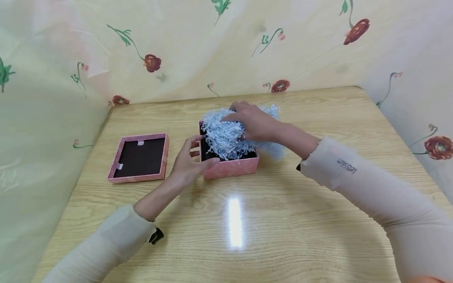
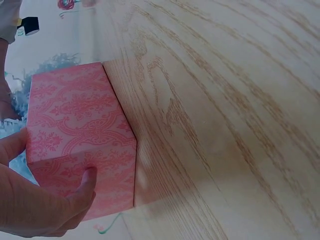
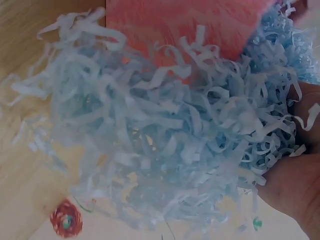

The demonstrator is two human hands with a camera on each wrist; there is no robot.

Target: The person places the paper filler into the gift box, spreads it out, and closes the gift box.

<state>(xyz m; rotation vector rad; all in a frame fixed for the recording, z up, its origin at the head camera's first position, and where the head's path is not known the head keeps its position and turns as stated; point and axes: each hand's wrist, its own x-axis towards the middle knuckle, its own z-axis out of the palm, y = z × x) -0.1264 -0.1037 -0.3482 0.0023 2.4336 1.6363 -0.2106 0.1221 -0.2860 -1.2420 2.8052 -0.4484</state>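
Note:
A pink patterned box stands open in the middle of the wooden table. My left hand grips its near left corner, thumb on the front wall and fingers on the left side. A mound of pale blue shredded paper spills out of the box and over its right side. My right hand lies on top of the shreds with fingers curled into them, holding a clump. The box interior is dark and mostly hidden by the paper.
The pink lid lies upside down to the left of the box, dark inside. A floral curtain surrounds the table at the back and on both sides. A bright light glare sits on the table's near part.

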